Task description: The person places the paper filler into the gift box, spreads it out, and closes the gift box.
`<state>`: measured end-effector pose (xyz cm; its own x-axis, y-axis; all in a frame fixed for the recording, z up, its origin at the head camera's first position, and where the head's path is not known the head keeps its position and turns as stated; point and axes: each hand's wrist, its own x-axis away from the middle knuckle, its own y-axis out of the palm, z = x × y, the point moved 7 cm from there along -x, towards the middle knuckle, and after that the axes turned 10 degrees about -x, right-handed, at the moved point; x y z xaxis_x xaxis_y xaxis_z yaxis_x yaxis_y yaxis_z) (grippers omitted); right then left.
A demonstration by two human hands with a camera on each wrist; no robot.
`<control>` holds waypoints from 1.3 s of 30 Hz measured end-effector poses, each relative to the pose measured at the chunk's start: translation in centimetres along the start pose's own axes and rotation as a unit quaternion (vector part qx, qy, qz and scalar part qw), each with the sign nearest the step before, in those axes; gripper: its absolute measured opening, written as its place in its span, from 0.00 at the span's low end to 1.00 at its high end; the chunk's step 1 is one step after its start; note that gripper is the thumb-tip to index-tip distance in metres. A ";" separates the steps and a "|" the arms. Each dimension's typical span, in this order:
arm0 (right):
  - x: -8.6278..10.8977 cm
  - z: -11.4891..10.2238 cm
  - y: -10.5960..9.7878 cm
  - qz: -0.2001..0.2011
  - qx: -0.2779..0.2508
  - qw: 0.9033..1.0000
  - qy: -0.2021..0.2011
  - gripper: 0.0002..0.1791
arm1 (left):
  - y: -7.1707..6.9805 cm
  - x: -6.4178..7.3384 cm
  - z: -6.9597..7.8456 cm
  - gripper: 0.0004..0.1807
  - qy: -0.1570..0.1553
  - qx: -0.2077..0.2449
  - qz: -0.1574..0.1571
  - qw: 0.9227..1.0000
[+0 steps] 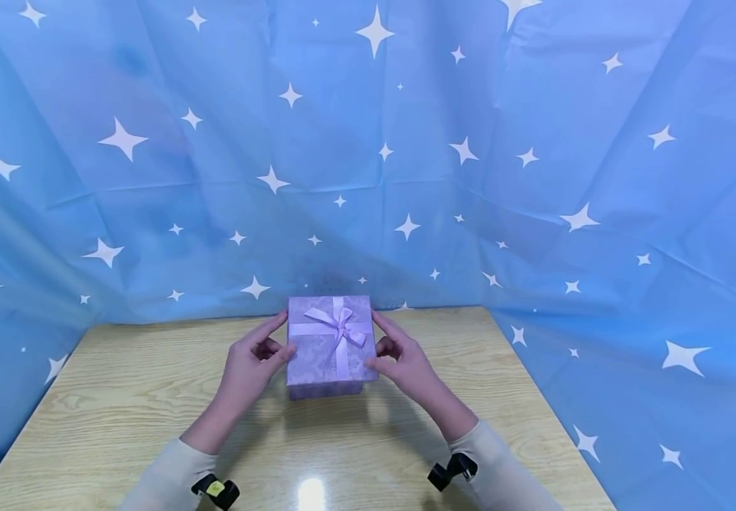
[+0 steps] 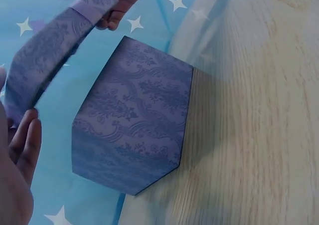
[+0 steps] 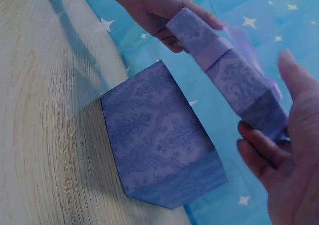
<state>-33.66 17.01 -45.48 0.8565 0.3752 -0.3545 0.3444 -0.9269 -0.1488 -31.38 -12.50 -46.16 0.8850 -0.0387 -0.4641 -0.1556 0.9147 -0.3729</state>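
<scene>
A purple patterned gift-box lid (image 1: 316,358) with a lilac ribbon bow (image 1: 342,326) is held between both hands. At its left side my left hand (image 1: 245,369) grips the edge with thumb and fingers; my right hand (image 1: 411,367) pinches the opposite edge. Both wrist views show the lid (image 2: 50,50) raised and apart from the box base (image 2: 132,110), which stands on the table below it. The base (image 3: 154,135) has the same floral pattern, and no hand touches it. Its inside is hidden in every view.
A light wood-grain table (image 1: 150,383) carries the box near its far edge. Behind and at both sides hangs a blue cloth (image 1: 342,142) with white stars. Black wrist cameras (image 1: 453,472) sit on both sleeves.
</scene>
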 end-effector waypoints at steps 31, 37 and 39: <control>-2.1 4.3 0.4 -0.061 0.147 0.983 0.088 0.68 | 2.4 -1.2 -3.6 0.72 -0.028 -0.165 -0.167 0.972; -2.3 5.0 0.3 -0.066 0.153 0.982 0.092 0.68 | 2.7 -1.4 -4.3 0.73 -0.031 -0.153 -0.172 0.973; -2.3 5.1 0.3 -0.067 0.153 0.982 0.091 0.68 | 2.8 -1.4 -4.5 0.73 -0.030 -0.152 -0.174 0.972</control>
<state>-37.50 15.84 -49.41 0.8755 0.4608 -0.1455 0.3515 -0.8140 -0.4625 -35.01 -11.71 -50.14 0.9301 -0.2928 -0.2220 0.0439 0.6884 -0.7240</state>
